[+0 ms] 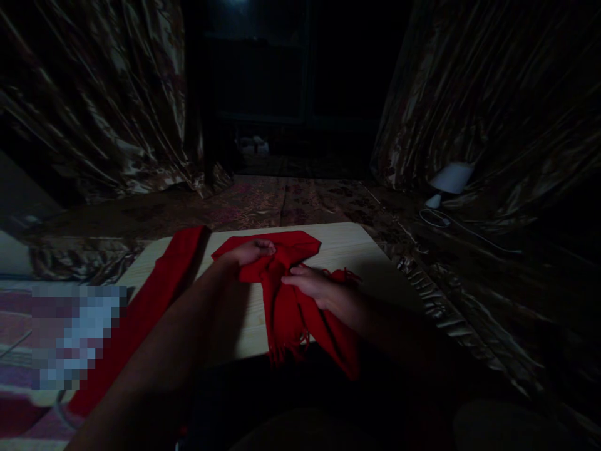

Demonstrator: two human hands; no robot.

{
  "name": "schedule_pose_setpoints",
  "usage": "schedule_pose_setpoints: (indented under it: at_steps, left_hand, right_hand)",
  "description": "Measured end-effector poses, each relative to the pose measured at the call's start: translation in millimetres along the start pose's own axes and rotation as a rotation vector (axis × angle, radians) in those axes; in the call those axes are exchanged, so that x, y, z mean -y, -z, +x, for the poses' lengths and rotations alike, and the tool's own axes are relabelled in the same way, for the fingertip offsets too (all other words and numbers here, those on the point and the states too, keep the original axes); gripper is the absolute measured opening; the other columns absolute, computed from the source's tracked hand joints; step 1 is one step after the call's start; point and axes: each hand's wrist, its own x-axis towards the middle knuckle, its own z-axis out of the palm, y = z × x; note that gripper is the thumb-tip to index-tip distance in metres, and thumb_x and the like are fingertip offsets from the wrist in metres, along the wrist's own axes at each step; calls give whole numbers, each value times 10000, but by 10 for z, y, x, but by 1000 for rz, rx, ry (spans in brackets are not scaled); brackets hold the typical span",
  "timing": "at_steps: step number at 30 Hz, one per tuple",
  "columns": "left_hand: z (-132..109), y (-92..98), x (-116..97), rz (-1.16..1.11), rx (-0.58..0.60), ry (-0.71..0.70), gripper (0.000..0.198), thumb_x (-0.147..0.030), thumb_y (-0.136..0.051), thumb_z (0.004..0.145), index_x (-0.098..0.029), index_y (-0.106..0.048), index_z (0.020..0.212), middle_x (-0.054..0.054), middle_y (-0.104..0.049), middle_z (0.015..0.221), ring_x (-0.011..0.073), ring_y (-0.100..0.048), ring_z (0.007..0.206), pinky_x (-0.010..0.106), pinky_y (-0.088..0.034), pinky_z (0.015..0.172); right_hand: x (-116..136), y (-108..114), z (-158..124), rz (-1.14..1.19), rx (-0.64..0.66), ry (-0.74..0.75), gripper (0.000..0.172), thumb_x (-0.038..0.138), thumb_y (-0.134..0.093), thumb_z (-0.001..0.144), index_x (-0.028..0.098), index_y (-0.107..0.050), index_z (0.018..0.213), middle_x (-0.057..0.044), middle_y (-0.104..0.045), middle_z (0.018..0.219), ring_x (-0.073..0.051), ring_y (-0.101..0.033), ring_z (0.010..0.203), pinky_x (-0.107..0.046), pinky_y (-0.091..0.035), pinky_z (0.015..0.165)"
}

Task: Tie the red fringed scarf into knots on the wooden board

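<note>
A red scarf [286,297] with fringed ends lies bunched and folded on a pale wooden table [235,326]. One fringed end hangs toward me over the table's near edge. At the upper left of the bunch, my left hand [253,250] is closed on a fold, its fingertips near the middle. My right hand [312,285] grips the scarf at the right of the gathered middle, with thumb and fingers around the cloth. Dim light partly hides the fingers' exact hold. Another long red strip of cloth [164,282] lies along the table's left side, beside my left forearm.
Patterned curtains [141,94] hang at both sides of a dark window. A small white lamp [453,178] with its cord stands at the right on patterned cloth [300,200]. Striped fabric [19,326] and a blurred-out patch are at lower left.
</note>
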Motion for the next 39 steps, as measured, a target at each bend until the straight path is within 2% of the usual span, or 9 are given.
schedule_pose_setpoints:
  at_steps: [9,16,19,21,25,29,32,35,39]
  left_hand:
    - [127,55,-7,69,54,64,222,-346,-721,611,-181,-595,690,-30,-568,646,126,-480,611,259,-395,634]
    - [98,55,-15,200,-21,61,205,-385,-707,612,-192,-647,648,-17,-608,624,135,-485,598,257,-398,625]
    - [73,14,-7,292,-7,37,238,-433,-723,632,-201,-672,644,-16,-601,606,140,-475,592,255,-384,599]
    - [65,-7,-3,328,16,13,271,-457,-724,650,-196,-659,617,-15,-587,591,138,-461,586,254,-373,585]
    - [66,-15,9,311,26,-10,314,-485,-709,683,-189,-628,613,-19,-561,586,132,-445,587,253,-375,600]
    - [75,16,39,233,62,6,355,-526,-726,662,-189,-617,639,-22,-549,602,131,-443,604,259,-381,628]
    - [77,54,61,187,76,33,407,-561,-759,619,-182,-618,658,-16,-569,629,133,-459,628,265,-393,656]
    - [67,82,68,154,70,56,439,-577,-783,596,-175,-641,699,-1,-605,673,139,-486,650,272,-403,666]
    - [29,65,41,270,59,19,430,-580,-777,634,-173,-663,713,-4,-611,667,140,-494,634,266,-389,631]
  right_hand:
    - [-134,-202,-285,79,110,-1,177,153,-658,685,207,-654,854,-45,-729,823,-237,-704,802,-375,-535,829]
    - [-94,-45,-266,-515,-333,391,207,79,-608,723,201,-620,889,-44,-708,926,-177,-673,874,-294,-542,777]
    - [-53,-51,-354,-538,-143,139,134,139,-613,799,178,-591,925,-39,-682,781,-158,-666,646,-234,-466,502]
    - [-37,-86,-418,-467,-49,-9,271,171,-638,810,165,-561,1070,-25,-666,763,-152,-658,579,-210,-399,418]
    - [-37,-122,-466,-312,131,-16,524,156,-679,768,206,-528,1267,14,-627,812,-119,-646,612,-191,-406,450]
    - [-88,-129,-418,-267,312,54,347,133,-741,661,168,-670,999,17,-602,788,-94,-577,686,-206,-433,596]
    - [-99,-162,-401,-67,190,209,237,157,-751,611,163,-626,813,29,-585,743,-91,-535,692,-222,-428,679]
    - [-43,-171,-451,120,0,321,311,168,-749,548,200,-523,759,64,-526,692,-94,-492,638,-224,-411,639]
    - [42,-48,-579,17,50,243,381,138,-687,545,223,-585,901,36,-612,855,-115,-548,685,-234,-437,638]
